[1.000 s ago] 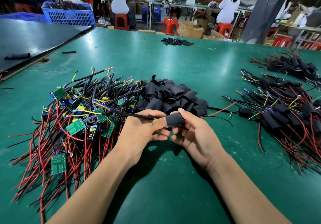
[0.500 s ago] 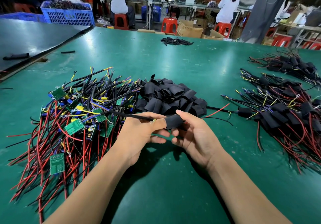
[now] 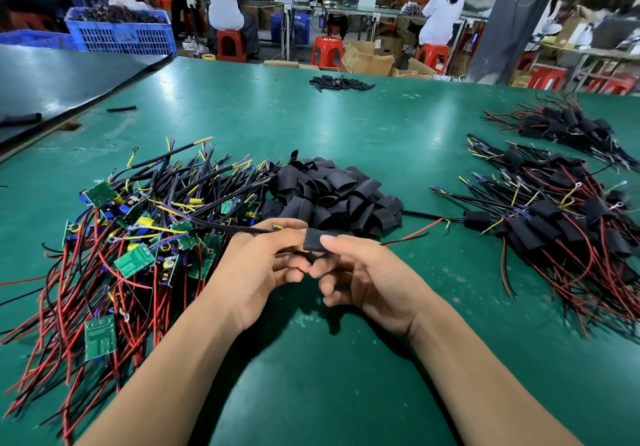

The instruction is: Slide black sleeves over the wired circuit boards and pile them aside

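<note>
At centre of the table [image 3: 346,127], black sleeve [image 3: 313,240] pinched by right hand [image 3: 367,283], cable [image 3: 221,227] gripped by left hand [image 3: 256,272]; best slid straight toward nine o'clock.

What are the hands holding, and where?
The right hand pinches a flat black sleeve by its right end; the left hand grips its black cable.

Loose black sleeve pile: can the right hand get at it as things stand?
Probably yes, once freed. The loose black sleeve pile lies just beyond the right hand, nothing between them. But that hand pinches the sleeve being fitted, while the left hand grips its cable.
</note>
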The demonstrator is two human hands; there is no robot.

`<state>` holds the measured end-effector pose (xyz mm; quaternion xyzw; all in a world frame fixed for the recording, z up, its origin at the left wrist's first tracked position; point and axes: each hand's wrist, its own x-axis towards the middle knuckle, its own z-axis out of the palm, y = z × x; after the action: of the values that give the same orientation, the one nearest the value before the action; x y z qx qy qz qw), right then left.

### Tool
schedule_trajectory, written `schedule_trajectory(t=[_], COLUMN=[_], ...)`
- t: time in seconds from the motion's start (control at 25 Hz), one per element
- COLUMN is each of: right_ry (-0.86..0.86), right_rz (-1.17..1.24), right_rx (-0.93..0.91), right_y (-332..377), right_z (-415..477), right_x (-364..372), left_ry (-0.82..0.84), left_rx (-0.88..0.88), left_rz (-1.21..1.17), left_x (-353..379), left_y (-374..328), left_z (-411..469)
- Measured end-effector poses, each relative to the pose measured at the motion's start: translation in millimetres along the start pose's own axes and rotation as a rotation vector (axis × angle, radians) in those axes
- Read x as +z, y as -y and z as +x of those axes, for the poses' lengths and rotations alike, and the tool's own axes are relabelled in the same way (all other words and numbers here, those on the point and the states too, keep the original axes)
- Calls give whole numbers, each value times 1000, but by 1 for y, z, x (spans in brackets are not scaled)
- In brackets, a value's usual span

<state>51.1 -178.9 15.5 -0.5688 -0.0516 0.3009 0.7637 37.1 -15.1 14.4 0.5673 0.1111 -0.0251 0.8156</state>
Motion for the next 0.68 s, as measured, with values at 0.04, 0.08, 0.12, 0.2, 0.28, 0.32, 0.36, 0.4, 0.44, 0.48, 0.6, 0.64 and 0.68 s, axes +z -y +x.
schedule_trajectory(t=[0.04, 0.08, 0.12, 0.2, 0.28, 0.32, 0.36, 0.4, 0.44, 0.48, 0.6, 0.64, 0.68], right_ry=[-11, -29, -58, -132, -199, -236, -280, -326, -370, -416, -538, -560, -575], right_rz=[49, 138, 268, 574, 846, 948, 1016, 1055, 1078, 1090, 1076, 1064, 1061], right_rx=[12, 12, -2, -75, -179, -235, -288, -335, -371, -393, -386, -371, -357], right_y=[1, 2, 4, 11, 18, 20, 22, 24, 25, 26, 28, 29, 30], right_z=[1, 2, 3, 4, 4, 3, 1, -1, -3, -4, -6, -5, -5], right_x=[2, 3, 3, -5, -18, -26, -36, -45, -54, -62, -77, -79, -81], left_ry=[37, 77, 99, 81, 26, -2, -24, -36, -43, -46, -57, -60, -63], left_rx=[2, 10, 20, 62, 115, 141, 167, 191, 210, 227, 252, 255, 256], left_rz=[-22, -49, -64, -30, 80, 141, 198, 243, 277, 309, 377, 392, 406], left_x=[0, 0, -1, 0, 2, 4, 5, 6, 8, 8, 9, 9, 9], left_y=[0, 0, 0, 2, 7, 10, 14, 16, 17, 18, 20, 21, 22], left_z=[1, 1, 1, 2, 2, 2, 2, 3, 2, 2, 3, 4, 5])
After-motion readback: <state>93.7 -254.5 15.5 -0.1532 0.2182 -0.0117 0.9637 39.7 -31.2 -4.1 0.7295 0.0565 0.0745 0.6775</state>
